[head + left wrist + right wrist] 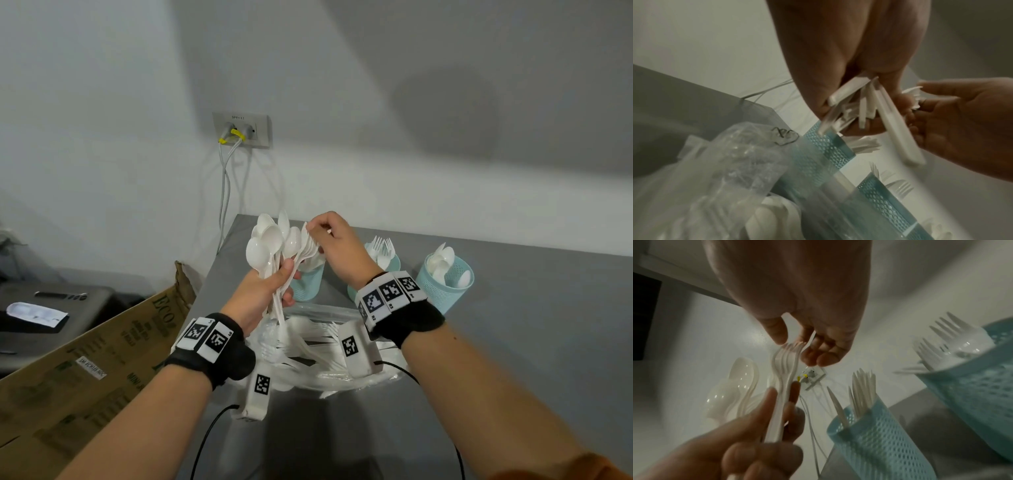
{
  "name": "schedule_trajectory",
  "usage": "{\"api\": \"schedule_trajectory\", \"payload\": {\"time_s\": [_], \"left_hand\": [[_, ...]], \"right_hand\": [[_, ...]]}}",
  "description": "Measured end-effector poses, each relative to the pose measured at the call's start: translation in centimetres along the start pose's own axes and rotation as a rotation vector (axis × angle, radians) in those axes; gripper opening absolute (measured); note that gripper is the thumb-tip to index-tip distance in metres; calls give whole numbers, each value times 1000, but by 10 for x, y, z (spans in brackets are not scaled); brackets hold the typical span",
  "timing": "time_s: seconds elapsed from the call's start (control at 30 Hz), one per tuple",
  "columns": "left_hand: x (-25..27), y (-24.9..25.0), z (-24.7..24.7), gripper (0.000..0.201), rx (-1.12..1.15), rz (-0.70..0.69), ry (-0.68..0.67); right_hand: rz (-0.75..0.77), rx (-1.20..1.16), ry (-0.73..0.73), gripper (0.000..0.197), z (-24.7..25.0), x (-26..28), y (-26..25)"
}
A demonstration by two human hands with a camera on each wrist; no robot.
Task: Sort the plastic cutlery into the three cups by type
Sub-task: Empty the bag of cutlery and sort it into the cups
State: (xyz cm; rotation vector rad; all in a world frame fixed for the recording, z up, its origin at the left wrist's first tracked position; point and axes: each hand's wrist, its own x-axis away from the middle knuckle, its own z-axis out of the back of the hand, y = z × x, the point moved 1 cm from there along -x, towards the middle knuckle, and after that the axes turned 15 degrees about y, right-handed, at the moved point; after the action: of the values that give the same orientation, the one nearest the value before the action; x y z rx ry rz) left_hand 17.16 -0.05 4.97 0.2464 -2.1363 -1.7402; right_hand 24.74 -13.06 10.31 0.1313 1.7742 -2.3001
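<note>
My left hand (274, 284) is raised over the table and grips a bundle of white plastic spoons (270, 240) and forks (308, 246) by their handles (863, 107). My right hand (317, 231) reaches in from the right; its thumb and fingers (777, 334) pinch the fork tines (786, 356) at the top of the bundle. Three teal mesh cups stand behind: the left cup (308, 284) holds knives (863, 391), the middle cup (394, 265) forks, the right cup (448, 284) spoons.
A clear plastic bag (325, 359) with more white cutlery lies on the grey table (513, 342) under my wrists. A cardboard box (85, 370) stands at the table's left edge. Cables hang from a wall socket (241, 130) behind the table.
</note>
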Motion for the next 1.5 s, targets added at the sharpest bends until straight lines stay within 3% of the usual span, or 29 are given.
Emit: {"api": "schedule_trajectory", "payload": {"time_s": [0.07,0.13,0.27,0.4,0.57,0.67,0.77,0.83,1.0,1.2,1.4,1.5], "left_hand": [[1,1,-3,22,-8,-15,11],[3,3,-6,24,-78,-54,22],[5,4,-12,26,-149,-89,71],[-3,-3,-10,17,-283,-179,208],[-7,-9,-4,18,-729,-341,289],[-2,-6,-9,10,-820,-418,310],[2,-3,-16,21,-794,-447,340],[3,-4,-18,31,-767,-431,334],[0,-9,-19,40,-616,-373,280],[6,-6,-25,19,-290,-131,81],[3,-14,-32,26,-277,-155,35],[1,-15,-38,18,-305,-177,32]], "right_hand": [[-118,-84,-23,31,-3,7,9],[-163,-58,-23,42,-4,13,18],[-113,-55,72,25,3,17,18],[-122,-154,195,16,21,10,5],[-1,-114,99,9,30,15,-18],[77,85,33,15,24,22,-25],[119,443,32,31,17,26,-23],[116,514,38,38,14,27,-22],[21,378,28,29,7,25,-22],[54,265,-162,7,14,27,-30],[135,171,-16,12,45,19,-59],[186,59,187,17,76,9,-80]]}}
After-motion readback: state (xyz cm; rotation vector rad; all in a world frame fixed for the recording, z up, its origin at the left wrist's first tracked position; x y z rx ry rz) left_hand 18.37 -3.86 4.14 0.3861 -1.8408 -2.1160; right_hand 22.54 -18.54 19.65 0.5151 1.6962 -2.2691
